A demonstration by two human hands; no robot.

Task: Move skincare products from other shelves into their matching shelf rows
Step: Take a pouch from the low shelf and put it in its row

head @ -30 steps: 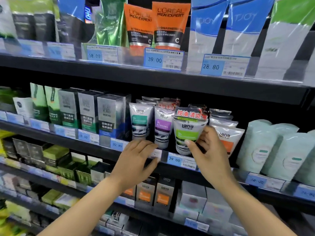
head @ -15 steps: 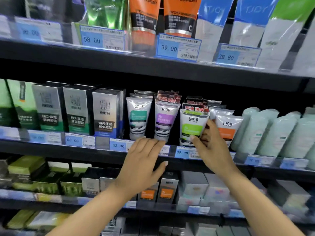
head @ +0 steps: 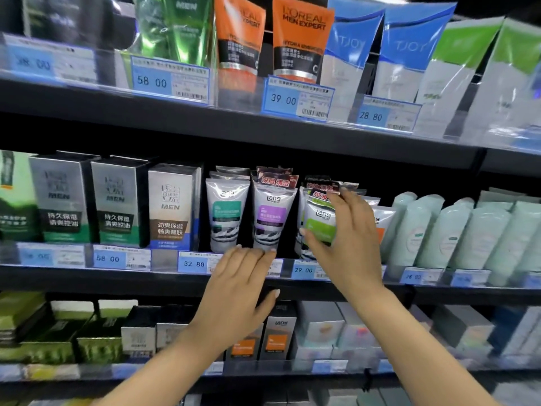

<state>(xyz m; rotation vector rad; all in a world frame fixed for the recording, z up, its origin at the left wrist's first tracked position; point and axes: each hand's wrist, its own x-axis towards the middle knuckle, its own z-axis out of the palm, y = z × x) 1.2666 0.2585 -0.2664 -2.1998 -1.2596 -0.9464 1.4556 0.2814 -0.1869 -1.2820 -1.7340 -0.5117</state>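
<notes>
A silver Lans tube with a green label (head: pixel 319 221) stands at the front of its row on the middle shelf (head: pixel 164 284). My right hand (head: pixel 341 238) grips it, thumb on its lower left and fingers over its red top tag. Left of it stand a purple-label Lans tube (head: pixel 270 213) and a teal-label Lans tube (head: pixel 226 213). An orange-label Lans tube (head: pixel 380 222) shows behind my right hand. My left hand (head: pixel 238 291) lies flat with fingers spread on the shelf's front edge, below the purple tube, holding nothing.
Silver MEN boxes (head: pixel 172 206) fill the middle shelf's left; pale green tubes (head: pixel 439 230) fill its right. Above hang orange L'Oreal tubes (head: pixel 298 39) and blue TJOY tubes (head: pixel 404 54). Small boxes (head: pixel 276 332) crowd the lower shelf. Blue price tags (head: pixel 303 270) line the shelf edges.
My right hand has slid up the green-label tube, its fingers now reaching the top tag. The view has drawn closer to the shelf. My left hand stays on the shelf edge.
</notes>
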